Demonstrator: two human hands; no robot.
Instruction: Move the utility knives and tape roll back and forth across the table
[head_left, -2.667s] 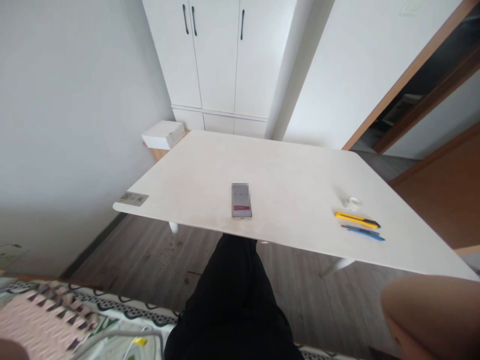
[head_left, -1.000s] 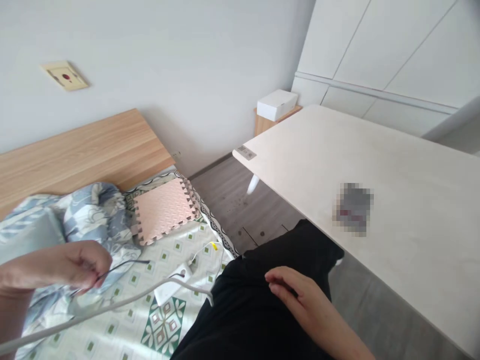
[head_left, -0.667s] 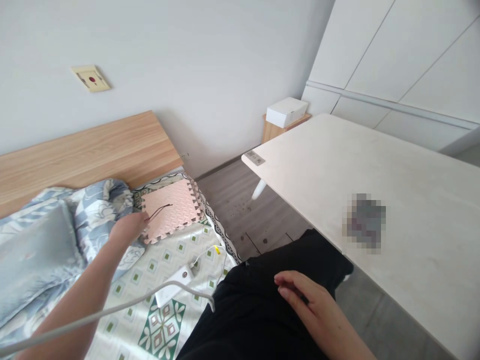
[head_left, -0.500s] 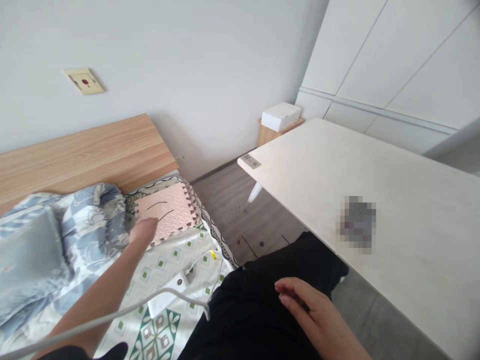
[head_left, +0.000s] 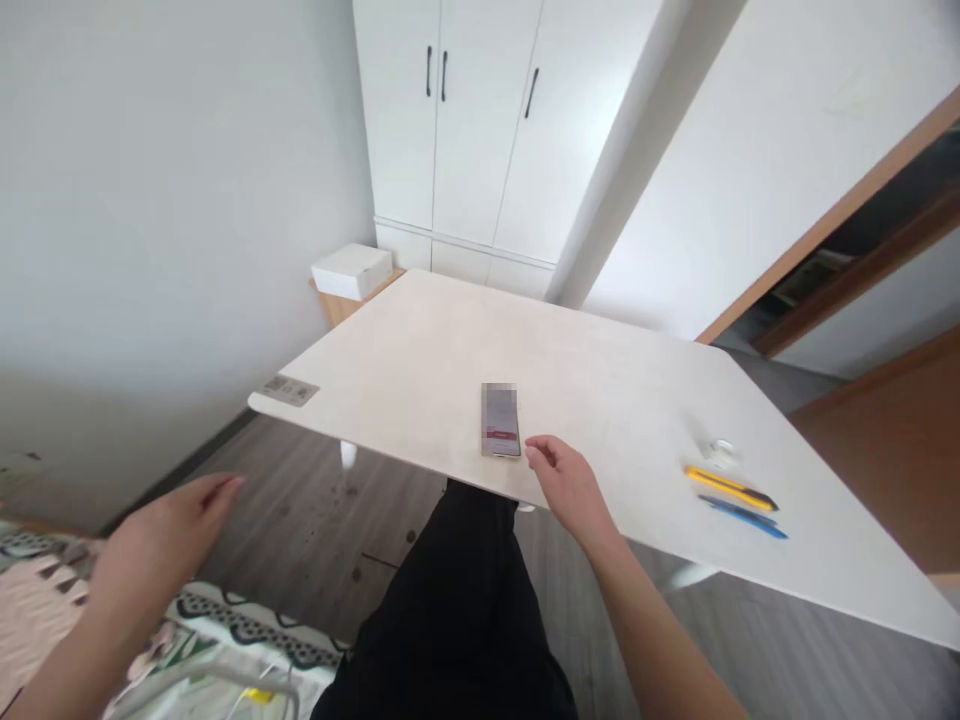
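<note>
So the phone point(head_left: 501, 425) is parked face-up on the white table point(head_left: 405, 380), close to the near edge, with its screen partly pixelated. Just beside it, the right hand point(head_left: 564, 480) is held with fingers loosely curled; nothing is seen gripped, and whether the phone is touched can't quite be made out. The left hand point(head_left: 161, 530) is held well apart, off the table, its fingertips bunched; whether anything small is pinched there can't be told from this angle.

Biggest risk, imo: the phone could be knocked off the near edge if it's nudged toward the lap by a careless finger. Farther right, a yellow cutter point(head_left: 727, 487), 1 blue pen-like item point(head_left: 742, 517) and a clear roll point(head_left: 722, 453) are laid out close together. A finger could get nicked if the cutter were grabbed blade-first, though no exposed blade can be made out.
</note>
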